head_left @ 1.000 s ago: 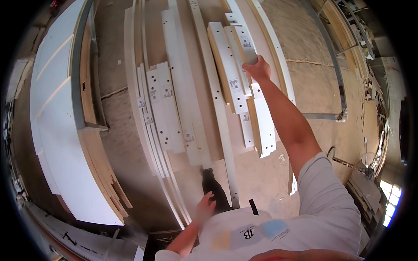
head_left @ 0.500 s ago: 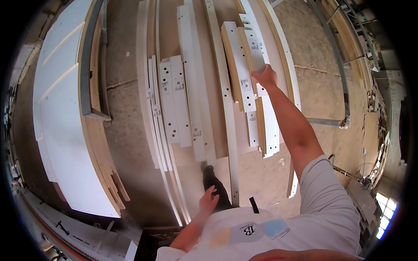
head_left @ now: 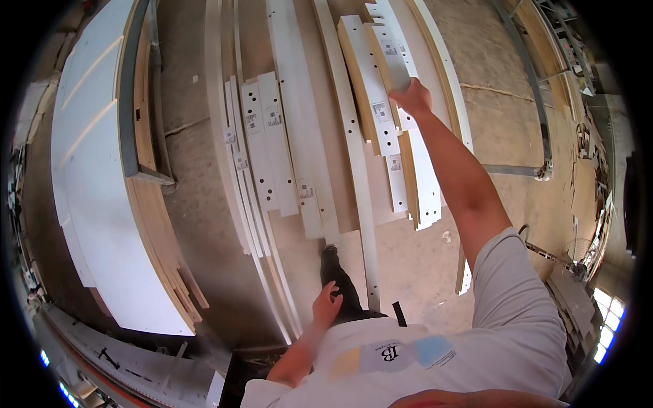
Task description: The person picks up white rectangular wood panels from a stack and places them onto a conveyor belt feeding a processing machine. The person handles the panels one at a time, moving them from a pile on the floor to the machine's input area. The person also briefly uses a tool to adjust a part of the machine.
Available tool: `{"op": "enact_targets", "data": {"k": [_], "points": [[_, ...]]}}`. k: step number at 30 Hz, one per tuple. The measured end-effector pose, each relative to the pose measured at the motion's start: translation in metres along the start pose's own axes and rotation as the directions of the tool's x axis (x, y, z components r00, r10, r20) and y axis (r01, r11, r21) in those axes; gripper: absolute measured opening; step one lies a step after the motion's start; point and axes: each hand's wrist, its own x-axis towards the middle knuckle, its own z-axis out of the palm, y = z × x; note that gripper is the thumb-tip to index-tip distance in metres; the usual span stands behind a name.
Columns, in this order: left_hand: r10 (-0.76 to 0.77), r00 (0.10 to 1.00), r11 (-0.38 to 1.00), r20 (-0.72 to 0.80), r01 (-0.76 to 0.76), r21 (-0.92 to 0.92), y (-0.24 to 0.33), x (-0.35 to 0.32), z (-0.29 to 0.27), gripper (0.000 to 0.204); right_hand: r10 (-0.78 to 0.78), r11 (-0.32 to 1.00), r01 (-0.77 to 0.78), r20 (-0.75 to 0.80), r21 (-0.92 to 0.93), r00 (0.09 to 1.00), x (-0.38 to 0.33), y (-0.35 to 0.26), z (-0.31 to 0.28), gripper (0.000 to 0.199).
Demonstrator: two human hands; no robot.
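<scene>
Right hand: thumb and fingers clamped on the near end of a flat, white, labelled board, right of centre among the stacks over a brown flat sheet. Just left of it: a long white, tan-edged board with dark round holes. Left hand: nothing held, fingers loosely curled and apart, near the black-trousered leg. Whether they touch: cannot tell.
</scene>
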Motion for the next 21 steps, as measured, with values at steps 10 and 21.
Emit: {"op": "enact_targets", "data": {"k": [10, 21], "points": [[-0.035, 0.998, 0.999, -0.053, 0.033, -0.038, -0.021, -0.024, -0.002, 0.053, -0.102, 0.983, 0.118, -0.111, 0.144, 0.989, 0.008, 0.041, 0.015, 0.144], [0.121, 0.981, 0.992, -0.153, -0.124, -0.011, -0.065, -0.068, 0.03, 0.034, -0.518, 0.836, 0.432, 0.223, 0.339, 0.826, -0.46, 0.164, 0.025, 0.019]]}}
